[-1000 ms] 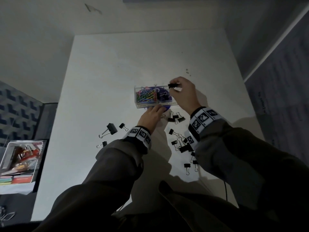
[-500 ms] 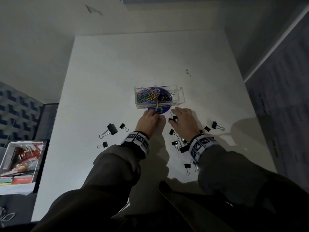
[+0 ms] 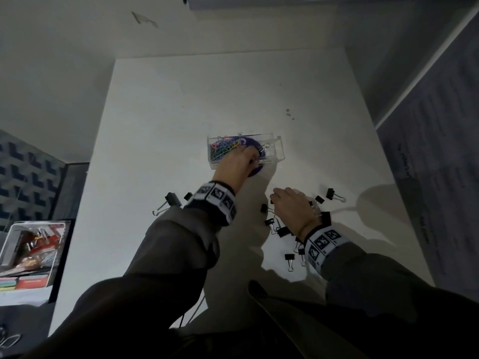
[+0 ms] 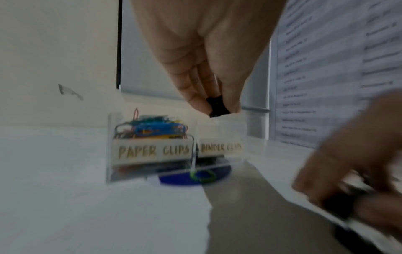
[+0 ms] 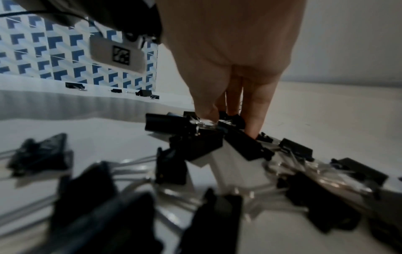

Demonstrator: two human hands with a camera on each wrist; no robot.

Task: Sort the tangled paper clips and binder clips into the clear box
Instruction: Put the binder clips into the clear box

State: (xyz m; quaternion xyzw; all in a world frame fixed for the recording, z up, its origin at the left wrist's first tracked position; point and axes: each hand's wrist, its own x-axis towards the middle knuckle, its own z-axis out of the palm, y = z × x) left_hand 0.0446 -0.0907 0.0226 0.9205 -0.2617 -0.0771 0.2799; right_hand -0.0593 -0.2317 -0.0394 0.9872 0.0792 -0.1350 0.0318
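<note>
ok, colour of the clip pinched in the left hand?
Black binder clip; clearest in the left wrist view.

dark grey sleeves, black-and-white tagged wristbands.

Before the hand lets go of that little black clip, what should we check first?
1. The left hand pinches one small black binder clip: ok.
2. The clip is over the side of the clear plastic box labelled BINDER CLIPS: ok, it hangs just above it.
3. The colourful paper clips stay in the PAPER CLIPS side: ok.
4. The box sits flat on the white table: ok.
5. The right hand has the next clip: cannot tell, its fingers reach into the pile of black binder clips.
6. Loose clips left on the table: not ok, many remain.
</note>
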